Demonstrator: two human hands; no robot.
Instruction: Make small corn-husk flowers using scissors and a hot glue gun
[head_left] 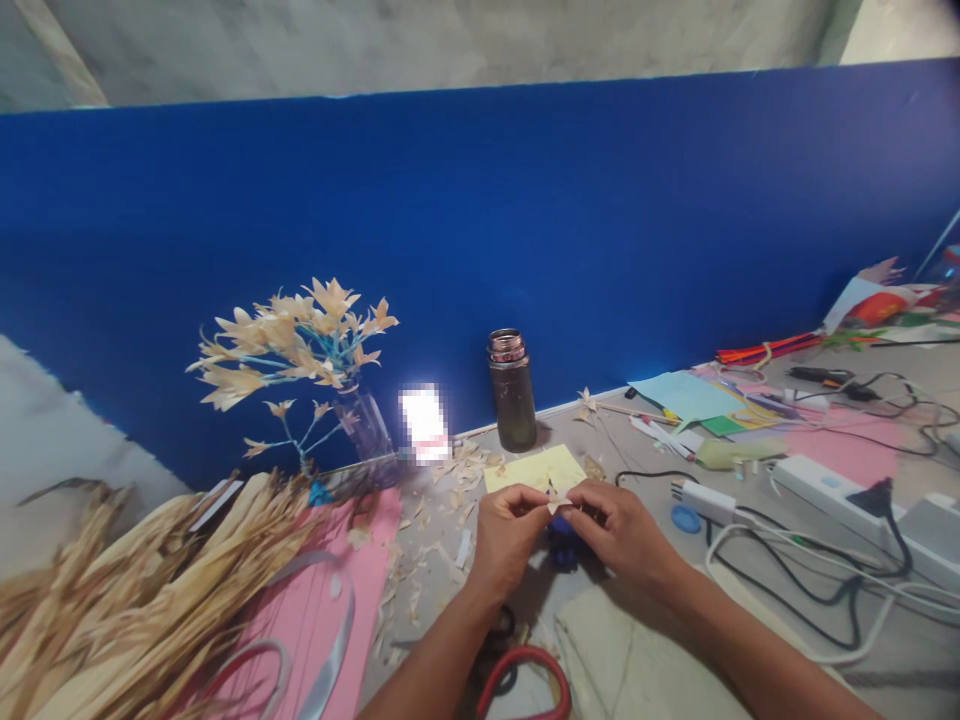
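My left hand point(508, 527) and my right hand point(616, 522) meet in the middle of the table, thumbs and fingers pinched on a small pale piece of corn husk point(556, 506). Under the fingers stands a dark blue object point(562, 545), mostly hidden, its kind unclear. A yellow sheet of paper point(536, 468) with husk scraps lies just behind my hands. Red-handled scissors point(525, 655) rest near my left forearm. Farther left, husk flowers point(300, 340) on blue stems stand in a clear vase point(367, 425).
Dried corn husks point(150, 590) are heaped at the left, beside pink sheets point(330, 610). A dark open bottle point(514, 400) stands against the blue partition point(480, 230). At the right lie a white power strip point(832, 500), tangled cables point(795, 570), pens and coloured paper point(682, 395).
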